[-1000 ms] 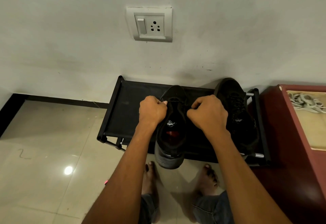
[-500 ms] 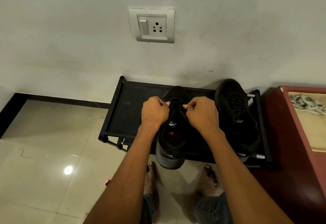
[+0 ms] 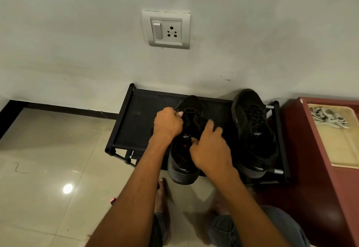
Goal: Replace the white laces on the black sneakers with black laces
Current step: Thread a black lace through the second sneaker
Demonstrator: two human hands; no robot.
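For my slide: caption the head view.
Both hands, left and right, work on a black sneaker atop a shoe rack.

bare forearms (image 3: 134, 198); bare feet (image 3: 162, 190); blue denim trousers (image 3: 221, 229)

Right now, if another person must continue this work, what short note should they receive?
Left hand: fingers curled, pinching something at the lace area of the middle sneaker; the lace itself is too dark to see.
Right hand: over the same sneaker's tongue and opening, fingers loosely bent; a grip cannot be confirmed.
Both sneakers stand on the black rack; the right sneaker shows black laces.
White laces lie in the tray on the red cabinet.
Done: white laces appear to be out.
Left: finish lacing or tying the middle sneaker; its progress is hard to judge.
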